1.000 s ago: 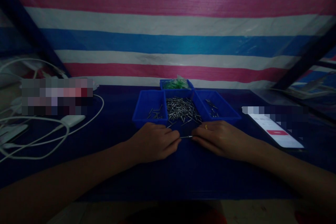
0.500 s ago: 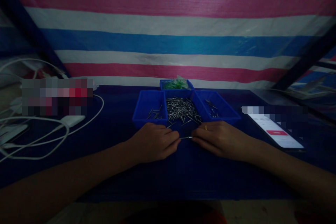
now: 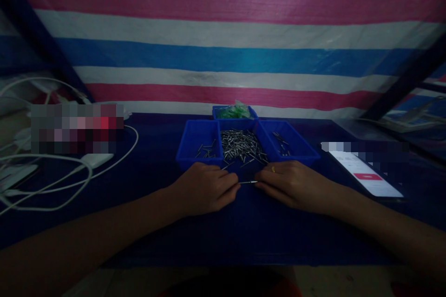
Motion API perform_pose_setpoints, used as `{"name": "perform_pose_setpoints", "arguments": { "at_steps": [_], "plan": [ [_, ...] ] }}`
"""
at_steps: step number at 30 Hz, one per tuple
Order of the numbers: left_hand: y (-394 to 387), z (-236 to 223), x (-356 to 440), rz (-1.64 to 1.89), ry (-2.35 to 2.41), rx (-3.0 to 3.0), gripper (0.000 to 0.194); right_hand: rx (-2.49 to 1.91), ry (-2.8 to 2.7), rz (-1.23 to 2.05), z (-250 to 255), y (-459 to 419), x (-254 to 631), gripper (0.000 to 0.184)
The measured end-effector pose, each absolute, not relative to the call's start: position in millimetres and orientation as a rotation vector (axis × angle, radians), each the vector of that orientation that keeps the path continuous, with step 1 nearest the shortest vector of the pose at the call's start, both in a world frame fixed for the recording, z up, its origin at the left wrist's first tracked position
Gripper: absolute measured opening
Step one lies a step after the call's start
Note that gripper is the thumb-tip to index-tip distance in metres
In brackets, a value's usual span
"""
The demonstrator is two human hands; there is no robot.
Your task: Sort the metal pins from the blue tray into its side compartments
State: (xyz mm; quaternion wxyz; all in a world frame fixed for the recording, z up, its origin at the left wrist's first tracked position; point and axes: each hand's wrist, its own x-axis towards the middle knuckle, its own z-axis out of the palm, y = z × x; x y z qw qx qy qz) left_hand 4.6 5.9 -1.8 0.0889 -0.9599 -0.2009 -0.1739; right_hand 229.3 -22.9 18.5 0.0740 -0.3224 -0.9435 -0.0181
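Observation:
My left hand (image 3: 210, 189) and my right hand (image 3: 291, 184) face each other above the blue table, both with fingers pinched. Between them stretches a thin metal pin (image 3: 248, 182), level, with a narrow shaft on the left and a thicker part on the right. Each hand grips one end, so the tips are hidden. Just beyond the hands lies a heap of similar metal pins (image 3: 240, 145), a few of them loose at its near edge. A left blue bin (image 3: 199, 127) and a right blue bin (image 3: 299, 144) flank the heap, each holding several pins.
Behind the heap, another blue bin (image 3: 216, 110) holds green items in clear plastic. A lit phone (image 3: 369, 176) lies at the right. White cables (image 3: 87, 181) and a white adapter (image 3: 99, 160) spread across the left. A striped sheet (image 3: 223, 60) hangs behind the table (image 3: 223, 241).
Hardly anything differs. Both hands keep their place with the pin between them; slightly more of its thicker part shows beside the right fingers.

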Motion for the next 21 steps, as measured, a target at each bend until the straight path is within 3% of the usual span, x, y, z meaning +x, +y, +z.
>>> {"name": "perform_pose_setpoints", "arguments": {
  "at_steps": [14,21],
  "plan": [
    [6.7,-3.0,3.9,-0.529,-0.590,-2.830,0.029,-0.995,-2.799,-0.086,15.4,-22.8,231.2,0.030],
    [4.8,-4.4,5.1,-0.645,-0.547,-2.807,0.020,-0.923,-2.822,-0.096,16.8,-23.9,227.8,0.027]
  ]
}}
